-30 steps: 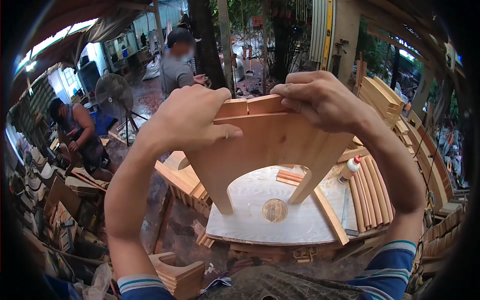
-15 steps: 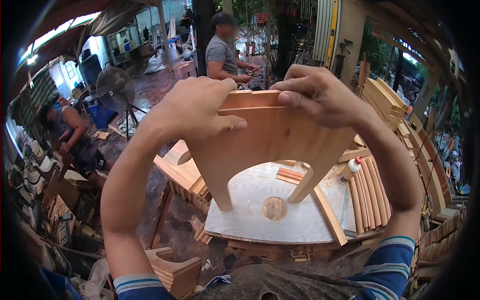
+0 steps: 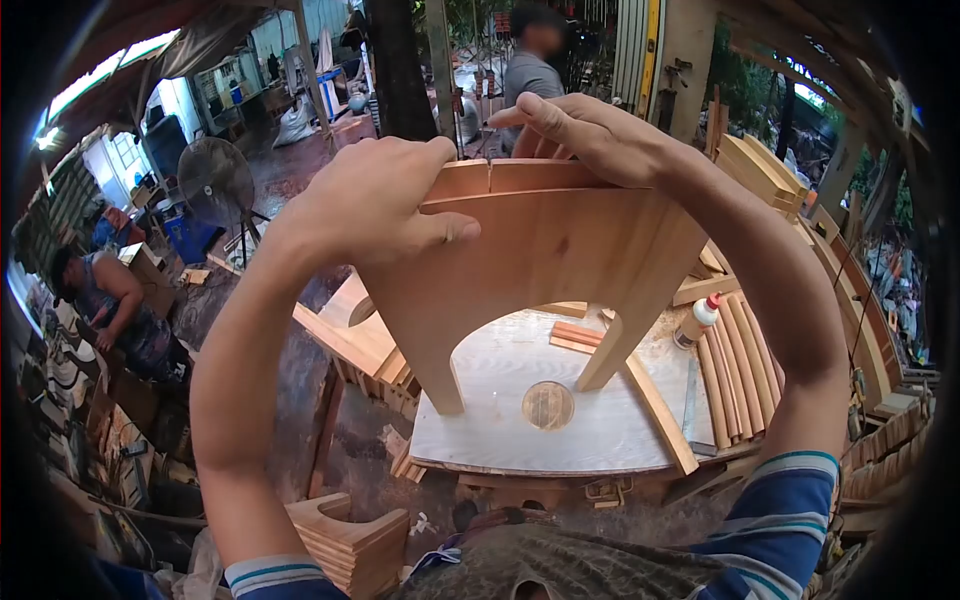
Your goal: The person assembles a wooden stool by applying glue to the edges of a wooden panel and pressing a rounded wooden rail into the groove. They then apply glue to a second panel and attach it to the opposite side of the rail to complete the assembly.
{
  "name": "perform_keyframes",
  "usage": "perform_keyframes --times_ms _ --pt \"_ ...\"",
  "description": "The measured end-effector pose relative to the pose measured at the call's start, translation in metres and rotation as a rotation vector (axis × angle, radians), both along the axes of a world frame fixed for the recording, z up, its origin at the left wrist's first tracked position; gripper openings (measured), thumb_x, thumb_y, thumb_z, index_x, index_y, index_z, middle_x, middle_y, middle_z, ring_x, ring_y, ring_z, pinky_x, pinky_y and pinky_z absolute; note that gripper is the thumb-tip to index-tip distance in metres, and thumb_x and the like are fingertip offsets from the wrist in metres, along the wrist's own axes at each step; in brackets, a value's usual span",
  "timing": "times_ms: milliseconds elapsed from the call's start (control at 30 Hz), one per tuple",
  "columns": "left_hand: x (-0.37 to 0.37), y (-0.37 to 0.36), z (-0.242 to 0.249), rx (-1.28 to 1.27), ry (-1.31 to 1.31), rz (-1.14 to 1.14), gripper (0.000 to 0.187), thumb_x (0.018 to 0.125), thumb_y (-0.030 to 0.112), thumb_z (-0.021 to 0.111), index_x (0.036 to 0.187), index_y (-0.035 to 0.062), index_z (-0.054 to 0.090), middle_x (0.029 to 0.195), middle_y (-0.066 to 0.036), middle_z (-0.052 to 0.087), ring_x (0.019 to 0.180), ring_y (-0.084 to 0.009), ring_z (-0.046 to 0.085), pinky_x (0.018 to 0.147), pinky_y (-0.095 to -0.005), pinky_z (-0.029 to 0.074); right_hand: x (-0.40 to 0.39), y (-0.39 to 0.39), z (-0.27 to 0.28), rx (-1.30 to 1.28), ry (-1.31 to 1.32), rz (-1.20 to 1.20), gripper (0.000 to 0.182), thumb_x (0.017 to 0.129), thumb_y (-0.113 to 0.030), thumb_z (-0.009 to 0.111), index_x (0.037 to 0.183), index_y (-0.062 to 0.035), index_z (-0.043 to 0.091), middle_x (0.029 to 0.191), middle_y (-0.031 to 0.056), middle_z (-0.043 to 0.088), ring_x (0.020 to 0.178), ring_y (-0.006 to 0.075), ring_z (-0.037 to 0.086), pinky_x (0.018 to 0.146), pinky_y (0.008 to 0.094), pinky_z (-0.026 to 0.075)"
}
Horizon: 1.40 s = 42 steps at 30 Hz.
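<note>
An arched wooden panel [image 3: 540, 245] with two legs stands upright on the white-topped workbench [image 3: 490, 445]. Behind its top edge sits a wooden strip [image 3: 520, 174] with a narrow vertical seam. My left hand [image 3: 375, 205] is closed around the panel's upper left corner, its thumb flat on the near face. Over the upper right part lies my right hand [image 3: 600, 140], palm against the top edge and fingers curling down behind the wood. Its thumb is lifted off and points left. The far side of the panel is hidden.
On the bench's right lie a glue bottle [image 3: 697, 322], rounded wooden slats [image 3: 737, 370] and a diagonal wooden strip [image 3: 660, 415]. Cut wooden pieces [image 3: 350, 540] are stacked below left. One person [image 3: 120, 310] works at the left, another [image 3: 533, 65] stands behind.
My right hand has shifted, its thumb rising off the top edge while its fingers reach behind the panel. The left hand keeps its hold. The person behind has moved right in view.
</note>
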<state>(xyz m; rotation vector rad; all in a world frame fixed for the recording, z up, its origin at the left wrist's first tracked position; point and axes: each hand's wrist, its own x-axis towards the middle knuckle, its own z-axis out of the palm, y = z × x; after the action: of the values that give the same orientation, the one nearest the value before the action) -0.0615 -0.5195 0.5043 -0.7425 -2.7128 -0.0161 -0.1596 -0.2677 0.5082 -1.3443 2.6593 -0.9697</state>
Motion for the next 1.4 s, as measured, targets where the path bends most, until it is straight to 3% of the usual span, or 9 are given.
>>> perform_keyframes --times_ms 300,367,633,700,867,1033,1200,1300,1400 --pt "-0.005 -0.002 -0.004 -0.007 0.057 -0.03 0.055 0.085 0.05 0.074 0.099 -0.0002 0.057 0.092 -0.023 0.066 0.092 -0.0435 0.065 0.08 -0.0491 0.048 0.005 0.019 0.023 -0.079 0.135 -0.074 0.095 0.099 -0.08 0.02 0.134 -0.0052 0.068 0.106 0.0201 0.073 0.097 0.0322 0.069 0.098 0.045 0.049" --pt "-0.004 -0.002 -0.005 -0.002 0.086 -0.025 0.06 0.081 0.054 0.076 0.098 -0.0002 0.057 0.091 -0.023 0.066 0.092 -0.0428 0.065 0.082 -0.0491 0.048 0.012 0.01 0.006 0.299 0.146 -0.137 0.092 0.101 -0.078 0.023 0.131 -0.004 0.069 0.106 0.0224 0.073 0.1 0.0337 0.069 0.097 0.0438 0.049" --pt "0.006 0.011 -0.003 -0.041 0.094 0.126 0.064 0.07 0.053 0.084 0.095 0.0009 0.057 0.093 -0.021 0.068 0.093 -0.0421 0.066 0.083 -0.0485 0.05 0.011 -0.012 0.041 -0.11 0.315 -0.012 0.078 0.107 -0.065 0.024 0.124 -0.0042 0.07 0.114 0.0133 0.074 0.109 0.0266 0.067 0.102 0.0396 0.048" --pt "0.006 0.015 0.001 -0.04 0.08 0.138 0.062 0.07 0.051 0.084 0.094 0.001 0.056 0.094 -0.021 0.069 0.093 -0.0421 0.066 0.083 -0.0482 0.05 0.018 -0.022 0.07 -0.297 0.504 0.148 0.081 0.106 -0.064 0.026 0.137 0.0032 0.059 0.138 0.0258 0.06 0.123 0.0364 0.061 0.107 0.0467 0.046" --pt "-0.005 0.004 -0.005 -0.093 0.033 0.113 0.061 0.07 0.041 0.082 0.116 0.0047 0.068 0.113 -0.019 0.071 0.11 -0.0394 0.065 0.098 -0.0467 0.05 -0.01 -0.093 0.013 -0.314 0.485 0.256 0.064 0.106 -0.057 0.033 0.121 -0.0039 0.065 0.131 0.0165 0.064 0.117 0.024 0.06 0.107 0.0395 0.042" --pt "-0.013 -0.001 -0.006 0.035 0.15 -0.118 0.044 0.074 0.035 0.075 0.1 -0.0007 0.071 0.099 -0.019 0.073 0.096 -0.0343 0.071 0.085 -0.045 0.057 0.018 -0.113 0.025 -0.264 0.072 0.137 0.062 0.105 -0.057 0.037 0.127 -0.0034 0.06 0.127 0.0171 0.063 0.119 0.0252 0.057 0.108 0.0415 0.039" --pt "0.001 0.006 0.006 -0.06 -0.015 0.104 0.062 0.072 0.046 0.08 0.107 -0.0024 0.063 0.105 -0.023 0.07 0.11 -0.0395 0.063 0.097 -0.0482 0.048 0.022 -0.097 0.083 -0.47 0.304 0.114 0.117 0.094 -0.081 -0.005 0.147 0.0105 0.044 0.128 0.0314 0.063 0.125 0.0445 0.057 0.109 0.0578 0.043" --pt "-0.016 -0.003 -0.005 -0.128 -0.034 0.104 0.06 0.072 0.048 0.079 0.101 0.0014 0.058 0.098 -0.021 0.07 0.102 -0.0409 0.064 0.093 -0.0479 0.047 0.007 -0.111 0.013 -0.096 0.228 0.166 0.081 0.103 -0.072 0.032 0.145 -0.0051 0.049 0.125 0.0185 0.063 0.122 0.0284 0.056 0.111 0.045 0.038" --pt "-0.01 -0.003 -0.008 -0.075 0.179 0.029 0.057 0.076 0.047 0.077 0.105 -0.0008 0.063 0.097 -0.02 0.073 0.095 -0.0366 0.072 0.085 -0.0451 0.057 0.001 -0.111 0.024 -0.359 0.123 0.14 0.097 0.1 -0.078 0.025 0.147 0.0036 0.046 0.128 0.0242 0.064 0.124 0.032 0.058 0.111 0.048 0.039"
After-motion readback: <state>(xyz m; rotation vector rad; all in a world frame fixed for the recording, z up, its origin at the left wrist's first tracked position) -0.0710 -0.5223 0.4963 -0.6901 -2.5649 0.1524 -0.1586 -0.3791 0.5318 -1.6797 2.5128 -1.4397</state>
